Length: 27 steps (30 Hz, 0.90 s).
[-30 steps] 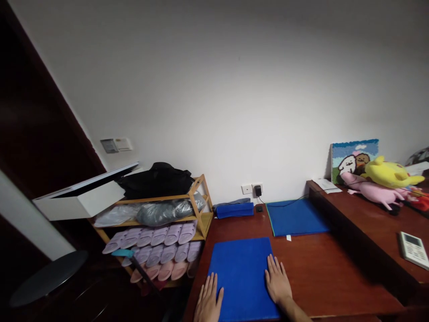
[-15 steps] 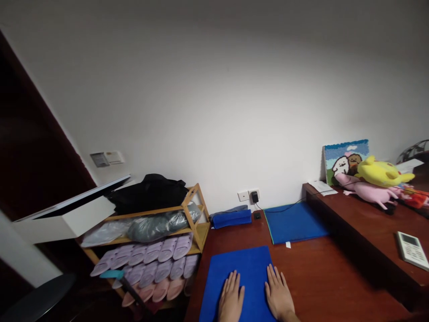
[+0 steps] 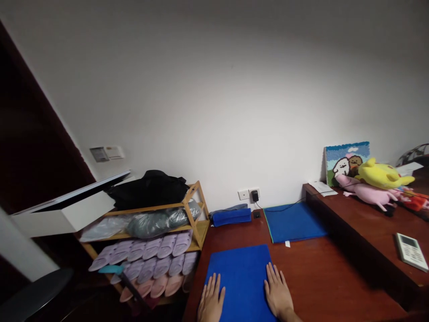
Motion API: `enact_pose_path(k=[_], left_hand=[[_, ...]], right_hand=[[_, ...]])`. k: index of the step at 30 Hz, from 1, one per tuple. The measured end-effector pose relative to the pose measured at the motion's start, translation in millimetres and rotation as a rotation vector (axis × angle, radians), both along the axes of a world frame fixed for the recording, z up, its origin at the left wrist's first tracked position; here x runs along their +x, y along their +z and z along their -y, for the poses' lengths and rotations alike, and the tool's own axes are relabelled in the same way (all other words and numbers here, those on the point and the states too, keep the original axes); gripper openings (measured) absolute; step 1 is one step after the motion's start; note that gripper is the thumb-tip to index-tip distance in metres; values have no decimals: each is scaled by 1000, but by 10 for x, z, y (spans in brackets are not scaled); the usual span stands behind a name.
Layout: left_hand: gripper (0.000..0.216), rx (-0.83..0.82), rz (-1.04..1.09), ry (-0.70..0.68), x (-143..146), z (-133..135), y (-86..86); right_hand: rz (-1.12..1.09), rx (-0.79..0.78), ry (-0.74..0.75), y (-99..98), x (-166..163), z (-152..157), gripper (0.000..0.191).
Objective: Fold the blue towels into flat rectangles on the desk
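A blue cloth (image 3: 241, 279) lies flat on the dark red wooden table (image 3: 318, 277) at the bottom centre. My left hand (image 3: 211, 302) rests flat on its left edge, fingers stretched out and holding nothing. My right hand (image 3: 277, 293) lies flat on the cloth's right edge, fingers also stretched out. A second blue cloth (image 3: 293, 222) is spread farther back by the wall. A folded blue cloth (image 3: 232, 216) sits at the back left of the table.
A wooden rack (image 3: 196, 214) with several slippers, bagged items and a black bag stands left of the table. A white box (image 3: 63, 208) sits farther left. A raised shelf (image 3: 375, 228) on the right holds plush toys (image 3: 375, 181) and a remote (image 3: 410, 251). A charger (image 3: 255, 196) is plugged into the wall.
My left hand has slid from the middle of the cloth back to its left edge. My right hand has stayed in place. The view has shifted slightly.
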<state>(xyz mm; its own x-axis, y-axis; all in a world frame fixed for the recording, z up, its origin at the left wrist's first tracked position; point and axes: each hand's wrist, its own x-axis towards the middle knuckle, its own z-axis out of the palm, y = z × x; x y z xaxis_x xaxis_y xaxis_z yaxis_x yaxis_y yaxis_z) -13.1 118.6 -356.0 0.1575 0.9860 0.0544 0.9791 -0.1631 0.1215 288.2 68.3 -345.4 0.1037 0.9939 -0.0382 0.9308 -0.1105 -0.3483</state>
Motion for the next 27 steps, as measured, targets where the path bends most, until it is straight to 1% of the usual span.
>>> enact_pose_path(k=[2, 4, 9, 13, 16, 20, 25, 27], left_hand=[[65, 8, -3, 45, -163, 26, -8], [66, 26, 3, 58, -224, 41, -31], [67, 71, 5, 52, -210, 28, -124], [66, 105, 14, 39, -249, 4, -198], [65, 127, 18, 38, -274, -3, -228], [64, 126, 21, 30, -267, 6, -226], [63, 85, -39, 38, -299, 5, -192], [62, 94, -67, 30, -266, -21, -157]], right_hand=[[1, -5, -3, -4, -2, 1, 67], [-5, -3, -6, -28, -3, -3, 67], [-17, -5, -12, -88, 7, -49, 67], [-13, 26, -5, -37, 44, -179, 65], [-2, 11, 4, 11, 81, -315, 65], [2, 13, -8, -3, 110, -416, 66], [2, 23, -13, -14, 112, -401, 66], [2, 20, -13, -3, 110, -396, 66]])
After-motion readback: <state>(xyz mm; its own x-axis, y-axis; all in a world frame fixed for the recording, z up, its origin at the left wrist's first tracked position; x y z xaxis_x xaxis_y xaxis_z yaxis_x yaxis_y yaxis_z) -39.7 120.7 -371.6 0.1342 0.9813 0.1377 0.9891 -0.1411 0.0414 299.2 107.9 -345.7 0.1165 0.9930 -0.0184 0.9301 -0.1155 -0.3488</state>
